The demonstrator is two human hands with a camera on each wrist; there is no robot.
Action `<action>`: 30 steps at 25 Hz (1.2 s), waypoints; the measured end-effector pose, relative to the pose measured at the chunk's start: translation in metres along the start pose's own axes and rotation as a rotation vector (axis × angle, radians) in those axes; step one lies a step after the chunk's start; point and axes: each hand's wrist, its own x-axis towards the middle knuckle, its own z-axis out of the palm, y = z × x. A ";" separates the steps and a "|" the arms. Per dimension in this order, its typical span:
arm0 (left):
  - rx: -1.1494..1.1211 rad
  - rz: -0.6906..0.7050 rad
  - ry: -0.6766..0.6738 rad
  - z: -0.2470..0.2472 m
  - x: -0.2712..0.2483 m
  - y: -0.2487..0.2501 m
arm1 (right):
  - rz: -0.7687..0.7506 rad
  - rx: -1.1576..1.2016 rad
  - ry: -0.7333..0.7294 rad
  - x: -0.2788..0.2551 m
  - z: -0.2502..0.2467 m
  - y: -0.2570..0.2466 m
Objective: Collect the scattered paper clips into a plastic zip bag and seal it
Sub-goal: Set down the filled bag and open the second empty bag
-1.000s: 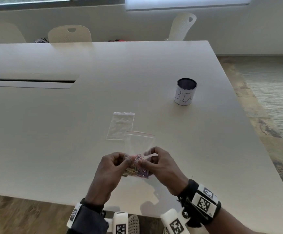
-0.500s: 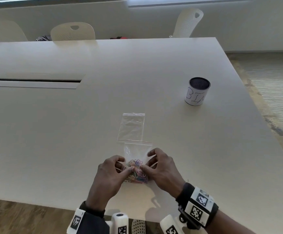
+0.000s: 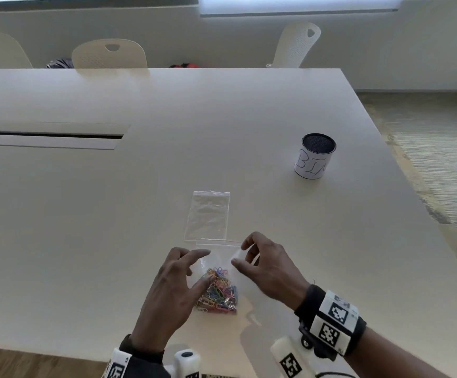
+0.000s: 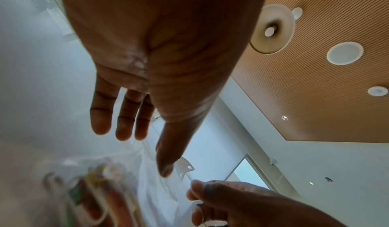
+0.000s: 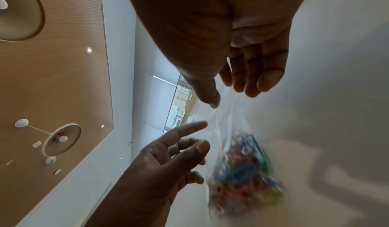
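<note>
A clear zip bag (image 3: 223, 257) lies flat near the table's front edge, with a heap of coloured paper clips (image 3: 218, 294) in its lower half and its red-lined mouth (image 3: 219, 242) pointing away from me. My left hand (image 3: 203, 268) hovers over the bag's left side with fingers spread and straight; its thumb (image 3: 204, 283) touches the clip heap. My right hand (image 3: 239, 255) pinches the bag's upper right edge between thumb and curled fingers. The right wrist view shows the plastic (image 5: 223, 114) running up to that thumb (image 5: 211, 100), clips (image 5: 242, 172) blurred below.
A second, empty zip bag (image 3: 208, 215) lies just beyond the filled one. A white can marked BIN (image 3: 314, 156) stands to the far right. A cable slot (image 3: 50, 136) cuts the white table (image 3: 85, 241) at left. Chairs (image 3: 110, 54) stand behind the far edge.
Both hands pinched the filled bag above the table, then laid it flat. The left hand let go and spread its fingers; the right hand shifted to the bag's upper right edge.
</note>
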 end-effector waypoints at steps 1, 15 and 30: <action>0.001 0.000 0.013 -0.002 0.004 0.000 | -0.011 -0.008 0.007 0.006 -0.006 -0.005; 0.199 -0.035 -0.057 -0.018 0.075 -0.004 | -0.044 -0.432 -0.113 0.162 -0.021 -0.041; -0.090 -0.162 0.184 -0.019 0.089 -0.002 | -0.187 0.124 -0.130 0.149 -0.030 -0.050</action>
